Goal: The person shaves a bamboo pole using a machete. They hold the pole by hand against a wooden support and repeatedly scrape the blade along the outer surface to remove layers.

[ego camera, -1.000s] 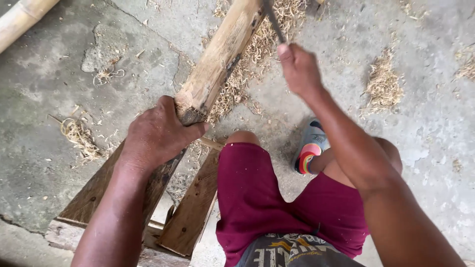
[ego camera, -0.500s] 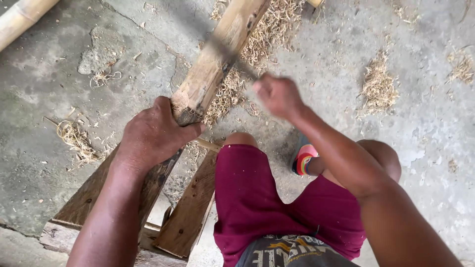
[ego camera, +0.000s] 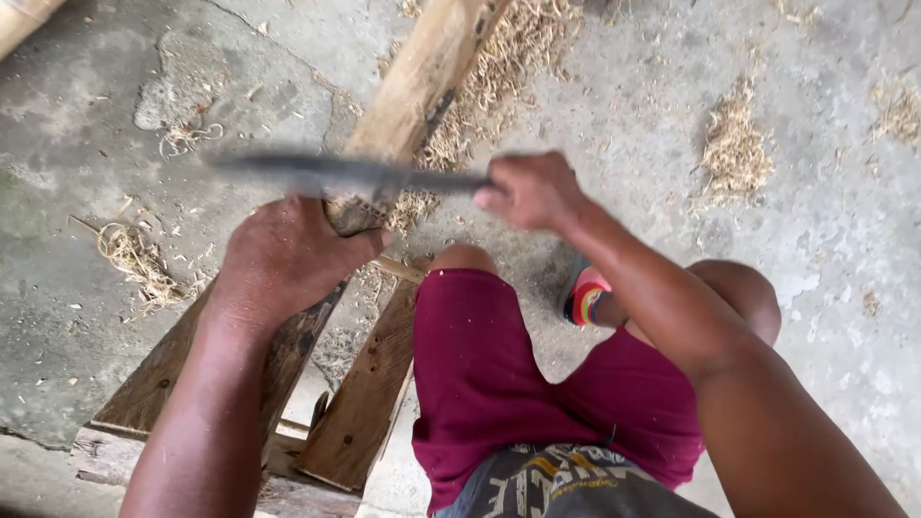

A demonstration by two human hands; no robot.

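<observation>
Left hand (ego camera: 288, 254): I have it clenched around the near end of the bamboo pole (ego camera: 417, 86), fingers wrapped over the cut end, pinning it down on the wooden bench (ego camera: 360, 412).

Right hand (ego camera: 532, 192): my fist is closed on the handle of the long knife (ego camera: 336, 173), knuckles up, wrist out over my right knee.

Long knife: the blade runs level from my right fist out to the left, crossing the pole just above my left hand. It is smeared by motion, so I cannot tell whether the edge is touching the bamboo or just over it.

Bamboo pole: pale and thick, it slants from under my left hand up and away to the top edge of the view, its far part over the floor. A dark split or mark shows along its right side.

Wooden bench: rough brown planks in front of me, between my left arm and my thigh; my left forearm lies over it.

Shavings (ego camera: 734, 144): pale fibrous heaps lie on the concrete floor (ego camera: 96, 288) beside the pole and well off to the right, with a thinner curl to the left.

Sandal (ego camera: 585, 293): a colourful one shows between my knees, on the floor.

Shorts (ego camera: 499, 384): dark red, dusted with fine bits.
</observation>
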